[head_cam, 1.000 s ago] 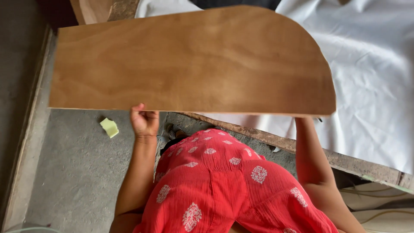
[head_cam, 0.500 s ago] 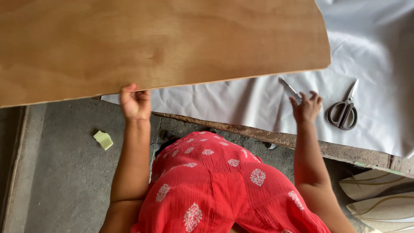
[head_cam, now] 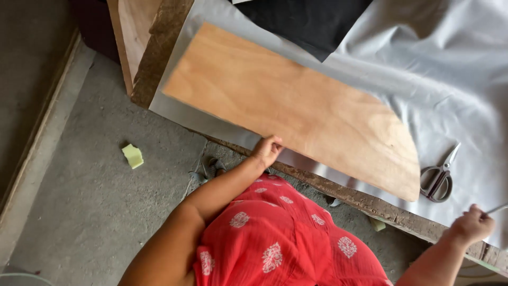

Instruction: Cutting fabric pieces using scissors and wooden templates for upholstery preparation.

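Observation:
A long plywood panel [head_cam: 296, 106] with one rounded end lies tilted across grey-white sheet material [head_cam: 450, 79] on a workbench. My left hand [head_cam: 266, 150] grips the panel's near edge around its middle. My right hand [head_cam: 471, 225] is at the bench's near edge on the right, closed on a thin white stick-like tool [head_cam: 497, 209], away from the panel. Grey-handled scissors [head_cam: 439, 177] lie on the sheet just past the panel's rounded end, between it and my right hand.
A black cloth [head_cam: 307, 18] lies at the far side of the bench. The bench has a rough wooden edge [head_cam: 365, 198]. More boards [head_cam: 132, 37] lean at the far left. A yellow-green scrap [head_cam: 133, 155] lies on the concrete floor [head_cam: 79, 201].
The panel has come down from close to the camera and now rests lower and farther across the sheet. My right hand has moved away from the scissors toward the near right edge.

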